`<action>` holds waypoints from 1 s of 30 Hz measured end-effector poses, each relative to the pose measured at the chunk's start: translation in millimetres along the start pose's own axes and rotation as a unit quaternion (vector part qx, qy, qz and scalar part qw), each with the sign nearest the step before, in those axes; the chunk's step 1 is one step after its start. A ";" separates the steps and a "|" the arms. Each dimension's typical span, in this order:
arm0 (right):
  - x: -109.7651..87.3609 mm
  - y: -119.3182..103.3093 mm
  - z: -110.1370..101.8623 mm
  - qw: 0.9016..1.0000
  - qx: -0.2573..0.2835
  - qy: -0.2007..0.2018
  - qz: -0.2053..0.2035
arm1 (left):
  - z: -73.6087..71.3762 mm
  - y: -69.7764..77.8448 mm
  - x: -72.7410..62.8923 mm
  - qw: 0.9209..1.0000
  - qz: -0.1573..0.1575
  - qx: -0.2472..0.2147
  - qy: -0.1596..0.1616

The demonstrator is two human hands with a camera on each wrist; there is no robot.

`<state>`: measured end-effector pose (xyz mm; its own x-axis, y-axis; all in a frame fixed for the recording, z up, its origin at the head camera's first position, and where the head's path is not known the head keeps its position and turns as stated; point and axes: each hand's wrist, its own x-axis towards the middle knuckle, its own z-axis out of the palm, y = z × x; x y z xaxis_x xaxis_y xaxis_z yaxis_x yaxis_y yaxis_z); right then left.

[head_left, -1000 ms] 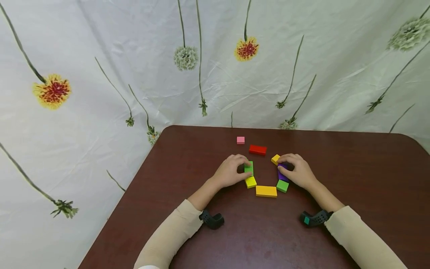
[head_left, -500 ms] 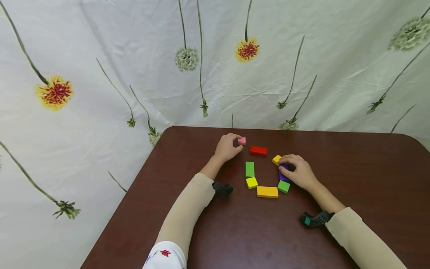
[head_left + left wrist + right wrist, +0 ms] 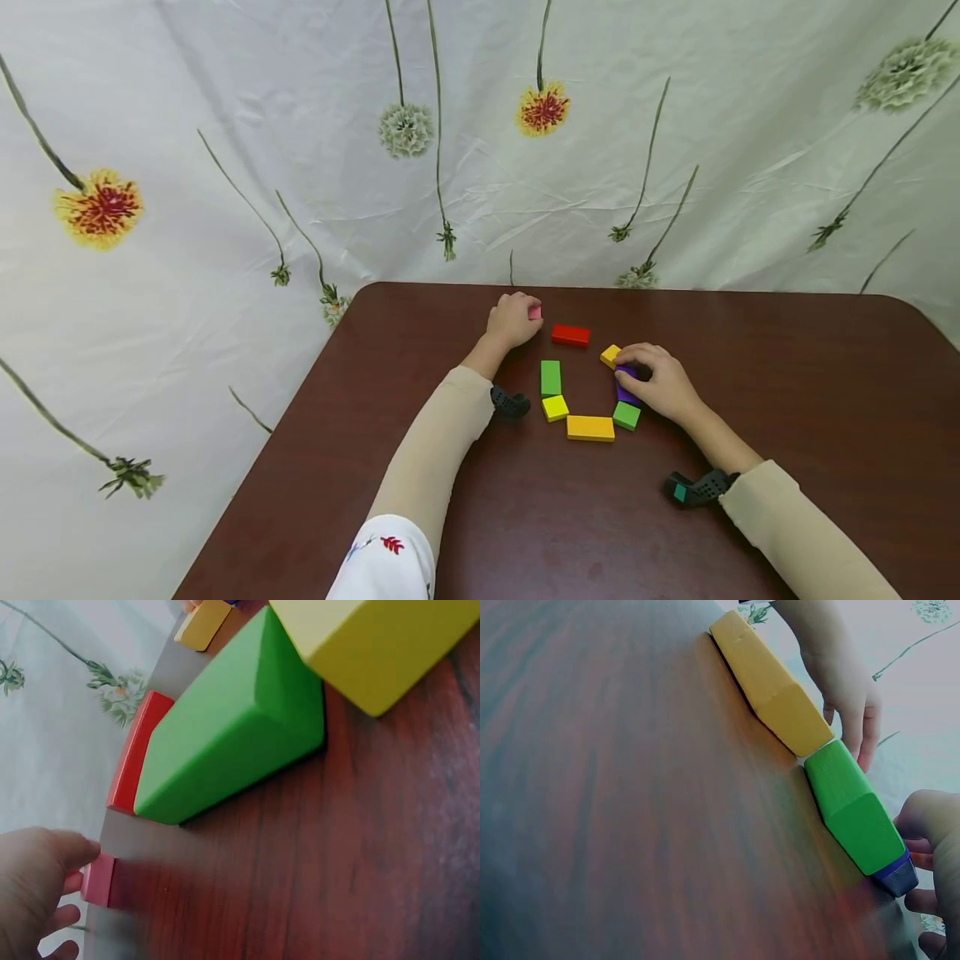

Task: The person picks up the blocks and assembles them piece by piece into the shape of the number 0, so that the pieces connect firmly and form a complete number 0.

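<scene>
My left hand [image 3: 512, 321] is at the far side of the table, with thumb and fingers around a small pink block [image 3: 535, 312]. In the left wrist view, the thumb lies against one side of the pink block [image 3: 99, 881], which sits on the tabletop. Farther right, my right hand [image 3: 658, 381] holds a purple block [image 3: 626, 392] between thumb and fingers, partly covering it. A small orange-yellow block [image 3: 611, 356] stands at its far end, and a short green block [image 3: 627, 416] at its near end.
A red block [image 3: 571, 336] lies right of the pink one. Nearer are a long green block [image 3: 551, 378], a yellow block [image 3: 555, 408] and a long orange-yellow block [image 3: 590, 428], forming a curve on the brown table [image 3: 525, 517]. A flowered cloth [image 3: 300, 125] hangs behind.
My left hand has left the long green block, reached away to the pink block and closed its fingers around it. The right hand stays at the purple block.
</scene>
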<state>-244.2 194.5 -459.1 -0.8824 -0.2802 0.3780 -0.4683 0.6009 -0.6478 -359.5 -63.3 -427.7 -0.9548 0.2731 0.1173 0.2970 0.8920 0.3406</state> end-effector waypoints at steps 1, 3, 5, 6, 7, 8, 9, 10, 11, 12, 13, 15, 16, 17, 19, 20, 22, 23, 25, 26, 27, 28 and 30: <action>0.3 -0.4 0.4 1.000 0.000 0.000 0.000 | -0.5 0.1 0.4 1.000 0.001 0.011 -0.002; 0.7 -1.1 0.7 1.000 0.002 0.000 0.001 | -2.5 0.4 0.5 1.000 0.001 0.027 -0.006; 1.2 -1.4 0.9 1.000 0.002 0.000 0.000 | -5.0 0.3 -0.3 0.999 -0.004 0.033 -0.007; 1.3 -1.5 0.9 1.000 0.003 0.000 0.000 | -6.2 0.2 -0.9 0.999 -0.009 0.033 -0.008; 1.5 -1.6 1.0 1.000 0.002 0.000 0.000 | -7.2 0.0 -1.7 0.999 -0.015 0.030 -0.009; 1.6 -1.6 0.9 1.000 0.002 0.001 0.000 | -7.7 -0.3 -2.5 0.999 -0.022 0.026 -0.008; 1.6 -1.6 0.8 1.000 0.001 0.001 -0.001 | -8.1 -0.3 -3.5 0.999 -0.028 0.021 -0.007; 1.5 -1.5 0.8 1.000 0.000 0.002 -0.001 | -8.4 -0.3 -4.6 0.999 -0.034 0.016 -0.007; 1.3 -1.7 0.4 1.000 0.000 0.002 0.000 | -8.9 0.0 -5.9 0.999 -0.039 0.008 -0.006; 1.1 -1.7 0.3 1.000 0.000 0.002 0.000 | -9.0 0.5 -7.4 0.999 -0.045 0.001 -0.006; 0.9 -1.6 0.3 1.000 -0.001 0.003 0.001 | -9.4 1.3 -9.2 0.999 -0.049 -0.007 -0.005; 0.5 -1.4 0.4 1.000 0.000 0.002 0.002 | -10.4 3.7 -13.3 0.998 -0.053 -0.024 -0.001; 0.3 -1.4 0.5 1.000 0.000 0.002 0.002 | -11.5 5.2 -15.9 0.998 -0.055 -0.035 0.001; 0.1 -1.4 0.6 1.000 0.000 0.001 0.002 | -12.5 7.0 -18.5 0.997 -0.056 -0.048 0.005; 0.0 -1.3 0.7 1.000 0.001 0.002 0.001 | -14.4 10.7 -24.0 0.996 -0.056 -0.073 0.011; -0.1 -1.3 0.7 1.000 0.002 0.002 0.001 | -15.1 12.7 -26.8 0.995 -0.056 -0.086 0.012; 0.0 -1.1 0.7 1.000 0.003 0.003 0.000 | -16.5 16.9 -32.6 0.992 -0.054 -0.109 0.012; 0.0 -1.0 0.6 1.000 0.003 0.003 -0.001 | -16.8 19.0 -35.3 0.992 -0.053 -0.118 0.012; 0.1 -0.7 0.5 1.000 0.002 0.003 -0.003 | -17.3 23.4 -40.7 0.990 -0.052 -0.131 0.010; 0.2 -0.2 0.8 1.000 0.002 0.004 -0.003 | -17.3 25.7 -43.0 0.989 -0.051 -0.136 0.008; 0.3 -0.1 0.8 1.000 0.002 0.004 -0.004 | -17.1 27.8 -45.0 0.989 -0.049 -0.137 0.008; 0.4 -0.1 0.8 1.000 0.003 0.004 -0.005 | -16.3 29.8 -46.6 0.989 -0.048 -0.137 0.009; 0.4 0.1 1.0 1.000 0.003 0.005 -0.006 | -14.2 33.3 -48.8 0.990 -0.048 -0.135 0.007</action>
<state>-244.6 193.7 -459.6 -0.8766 -0.2787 0.3924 -0.4784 0.5934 -0.6473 -302.8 -52.1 -408.8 -0.9792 0.1848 0.0837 0.1982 0.7840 0.5882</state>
